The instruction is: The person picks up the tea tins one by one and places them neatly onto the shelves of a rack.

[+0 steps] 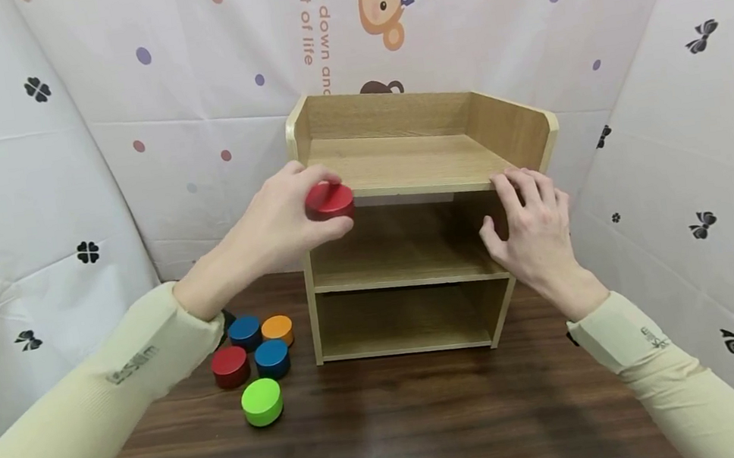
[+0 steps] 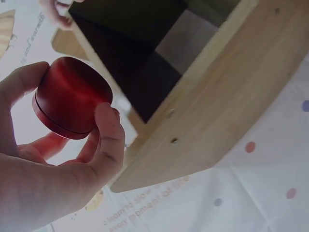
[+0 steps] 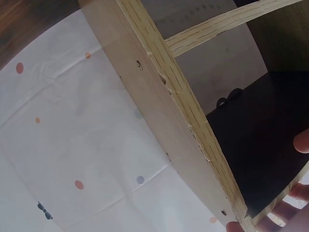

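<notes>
My left hand [image 1: 289, 209] holds a red round tin [image 1: 331, 201] between thumb and fingers, in front of the left part of the top shelf board. The left wrist view shows the tin [image 2: 72, 99] tilted, with a seam near one end. My right hand [image 1: 532, 228] rests its fingertips on the front edge of the wooden shelf unit [image 1: 404, 192], near the right corner. Its thumb stands apart below that edge, before the middle compartment. In the right wrist view, fingers [image 3: 285, 211] lie at the board's edge beside the side panel [image 3: 193, 130].
Left of the unit on the dark wooden table [image 1: 392, 432] stand two blue tins [image 1: 272, 358], an orange tin [image 1: 278, 330], another red tin [image 1: 230, 367] and a green tin [image 1: 262, 401]. Printed white cloth [image 1: 183, 76] hangs behind and at both sides.
</notes>
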`<action>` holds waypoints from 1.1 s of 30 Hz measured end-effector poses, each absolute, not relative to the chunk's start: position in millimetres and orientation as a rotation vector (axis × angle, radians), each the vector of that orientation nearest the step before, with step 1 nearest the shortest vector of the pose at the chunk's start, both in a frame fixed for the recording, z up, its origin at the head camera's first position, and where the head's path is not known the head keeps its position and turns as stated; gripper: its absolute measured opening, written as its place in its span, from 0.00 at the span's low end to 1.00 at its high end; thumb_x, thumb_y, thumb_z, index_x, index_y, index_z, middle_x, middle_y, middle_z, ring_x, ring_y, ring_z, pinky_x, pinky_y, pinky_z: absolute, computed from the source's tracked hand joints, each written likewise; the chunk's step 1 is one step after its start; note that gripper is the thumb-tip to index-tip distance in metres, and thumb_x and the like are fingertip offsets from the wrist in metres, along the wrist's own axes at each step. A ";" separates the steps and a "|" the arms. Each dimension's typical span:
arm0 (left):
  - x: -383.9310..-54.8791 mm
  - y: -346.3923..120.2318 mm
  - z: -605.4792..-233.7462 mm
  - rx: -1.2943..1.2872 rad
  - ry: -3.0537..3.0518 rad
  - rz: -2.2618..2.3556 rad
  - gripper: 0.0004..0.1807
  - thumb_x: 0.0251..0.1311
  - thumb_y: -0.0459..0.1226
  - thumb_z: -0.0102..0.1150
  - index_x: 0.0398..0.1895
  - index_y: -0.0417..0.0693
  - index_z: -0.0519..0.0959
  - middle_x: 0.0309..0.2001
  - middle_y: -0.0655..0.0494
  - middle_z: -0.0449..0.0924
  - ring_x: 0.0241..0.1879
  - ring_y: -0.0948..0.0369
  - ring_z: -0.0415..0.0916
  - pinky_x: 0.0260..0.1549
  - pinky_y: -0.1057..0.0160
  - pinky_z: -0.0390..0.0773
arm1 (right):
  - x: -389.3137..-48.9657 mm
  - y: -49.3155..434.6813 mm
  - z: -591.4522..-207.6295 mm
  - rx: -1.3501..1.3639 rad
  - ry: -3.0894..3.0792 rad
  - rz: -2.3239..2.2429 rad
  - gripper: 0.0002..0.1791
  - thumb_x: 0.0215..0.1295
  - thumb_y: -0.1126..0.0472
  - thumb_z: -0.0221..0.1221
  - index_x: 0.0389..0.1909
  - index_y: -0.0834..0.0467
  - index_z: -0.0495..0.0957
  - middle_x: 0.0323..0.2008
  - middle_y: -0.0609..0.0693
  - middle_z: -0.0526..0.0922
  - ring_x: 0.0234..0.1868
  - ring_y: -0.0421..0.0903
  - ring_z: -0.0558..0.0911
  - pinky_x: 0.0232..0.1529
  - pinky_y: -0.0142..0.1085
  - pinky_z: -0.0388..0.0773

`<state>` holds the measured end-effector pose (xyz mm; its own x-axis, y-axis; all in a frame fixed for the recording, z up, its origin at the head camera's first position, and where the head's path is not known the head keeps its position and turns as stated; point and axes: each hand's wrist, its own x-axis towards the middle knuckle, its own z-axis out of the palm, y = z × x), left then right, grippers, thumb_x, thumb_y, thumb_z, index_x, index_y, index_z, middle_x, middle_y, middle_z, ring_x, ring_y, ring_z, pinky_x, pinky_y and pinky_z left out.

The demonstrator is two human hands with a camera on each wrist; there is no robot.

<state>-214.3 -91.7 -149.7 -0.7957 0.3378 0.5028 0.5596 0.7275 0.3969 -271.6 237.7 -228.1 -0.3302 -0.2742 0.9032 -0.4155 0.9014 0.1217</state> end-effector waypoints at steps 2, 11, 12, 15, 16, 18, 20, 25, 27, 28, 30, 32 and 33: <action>-217.4 -86.5 -141.1 -0.688 -2.540 -0.770 0.25 0.55 0.43 0.65 0.57 0.49 0.74 0.49 0.47 0.73 0.47 0.54 0.71 0.44 0.55 0.79 | -271.8 237.9 -228.2 0.504 -1.931 0.156 0.26 0.53 0.57 0.54 0.55 0.62 0.71 0.54 0.63 0.74 0.59 0.62 0.69 0.48 0.60 0.64; -236.8 -64.3 -112.7 -0.662 -2.562 -0.729 0.25 0.56 0.44 0.58 0.58 0.50 0.75 0.49 0.48 0.72 0.48 0.55 0.68 0.47 0.57 0.74 | -271.6 237.7 -228.3 0.501 -1.932 0.152 0.26 0.54 0.56 0.54 0.55 0.62 0.71 0.54 0.63 0.74 0.58 0.63 0.69 0.49 0.60 0.63; -239.6 -61.5 -110.8 -0.660 -2.566 -0.721 0.24 0.57 0.44 0.58 0.58 0.49 0.74 0.49 0.48 0.72 0.48 0.55 0.68 0.47 0.57 0.73 | -271.4 237.8 -228.3 0.499 -1.938 0.146 0.26 0.55 0.56 0.53 0.55 0.62 0.71 0.55 0.63 0.74 0.59 0.63 0.68 0.50 0.60 0.62; -248.9 -53.0 -106.0 -0.656 -2.565 -0.679 0.23 0.56 0.43 0.56 0.56 0.48 0.75 0.46 0.48 0.72 0.48 0.56 0.66 0.45 0.59 0.71 | -271.2 238.0 -228.3 0.495 -1.943 0.141 0.26 0.56 0.55 0.52 0.56 0.62 0.71 0.55 0.63 0.74 0.59 0.64 0.68 0.50 0.60 0.61; -252.2 -50.3 -104.8 -0.654 -2.565 -0.663 0.23 0.56 0.42 0.55 0.56 0.48 0.75 0.45 0.49 0.73 0.47 0.56 0.66 0.44 0.59 0.70 | -271.2 238.0 -228.3 0.494 -1.944 0.142 0.26 0.56 0.55 0.52 0.56 0.62 0.71 0.55 0.63 0.74 0.59 0.64 0.68 0.51 0.60 0.61; -258.6 -45.0 -102.6 -0.648 -2.568 -0.634 0.22 0.56 0.42 0.55 0.54 0.47 0.76 0.44 0.49 0.73 0.46 0.56 0.66 0.42 0.59 0.69 | -271.4 237.8 -228.5 0.494 -1.939 0.150 0.26 0.55 0.56 0.53 0.55 0.62 0.71 0.54 0.63 0.74 0.59 0.63 0.68 0.50 0.60 0.61; -264.9 -39.1 -100.6 -0.639 -2.574 -0.606 0.22 0.56 0.41 0.55 0.54 0.46 0.76 0.44 0.49 0.74 0.47 0.56 0.66 0.42 0.59 0.69 | -271.3 238.4 -228.7 0.493 -1.938 0.150 0.26 0.55 0.56 0.53 0.56 0.62 0.71 0.54 0.63 0.74 0.59 0.63 0.68 0.50 0.60 0.61; -278.9 -29.0 -97.8 -0.588 -2.606 -0.554 0.22 0.57 0.42 0.54 0.55 0.45 0.75 0.46 0.49 0.75 0.48 0.56 0.66 0.45 0.58 0.69 | -270.5 239.5 -229.0 0.494 -1.940 0.133 0.27 0.56 0.55 0.52 0.57 0.63 0.70 0.54 0.64 0.74 0.59 0.64 0.68 0.50 0.60 0.61; -283.6 -27.2 -97.5 -0.561 -2.624 -0.535 0.21 0.58 0.42 0.53 0.54 0.45 0.75 0.46 0.49 0.74 0.48 0.56 0.66 0.46 0.58 0.69 | -270.6 239.2 -228.9 0.496 -1.936 0.133 0.27 0.56 0.55 0.52 0.56 0.63 0.70 0.55 0.63 0.74 0.59 0.64 0.68 0.50 0.60 0.61; -285.7 -26.5 -97.5 -0.550 -2.630 -0.527 0.21 0.57 0.42 0.53 0.53 0.45 0.75 0.45 0.49 0.74 0.48 0.55 0.66 0.46 0.58 0.69 | -270.6 238.9 -228.8 0.496 -1.934 0.131 0.27 0.56 0.55 0.52 0.56 0.62 0.70 0.55 0.63 0.74 0.59 0.64 0.68 0.50 0.60 0.61; -289.7 -25.8 -98.0 -0.528 -2.648 -0.523 0.19 0.58 0.43 0.53 0.51 0.44 0.75 0.44 0.49 0.74 0.48 0.55 0.66 0.47 0.58 0.68 | -270.8 238.4 -228.7 0.497 -1.928 0.132 0.27 0.56 0.55 0.52 0.56 0.62 0.71 0.55 0.63 0.74 0.59 0.64 0.69 0.49 0.60 0.62; -293.0 -26.2 -98.8 -0.507 -2.666 -0.524 0.19 0.58 0.43 0.52 0.50 0.44 0.74 0.44 0.49 0.73 0.48 0.55 0.66 0.48 0.57 0.68 | -271.0 237.8 -228.9 0.497 -1.926 0.130 0.27 0.55 0.55 0.52 0.56 0.63 0.71 0.55 0.63 0.74 0.58 0.64 0.69 0.49 0.60 0.62; -294.4 -26.7 -99.3 -0.496 -2.674 -0.526 0.19 0.58 0.43 0.52 0.50 0.44 0.74 0.44 0.49 0.73 0.48 0.54 0.65 0.48 0.57 0.68 | -271.1 237.6 -229.0 0.496 -1.925 0.128 0.27 0.55 0.55 0.53 0.56 0.63 0.71 0.55 0.63 0.74 0.58 0.64 0.69 0.49 0.60 0.62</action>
<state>-294.4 -26.7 -99.3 -0.8699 0.2651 0.4159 0.4029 0.8683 0.2893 -271.1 237.6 -229.0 -0.3217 -0.2804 0.9043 -0.3978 0.9068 0.1397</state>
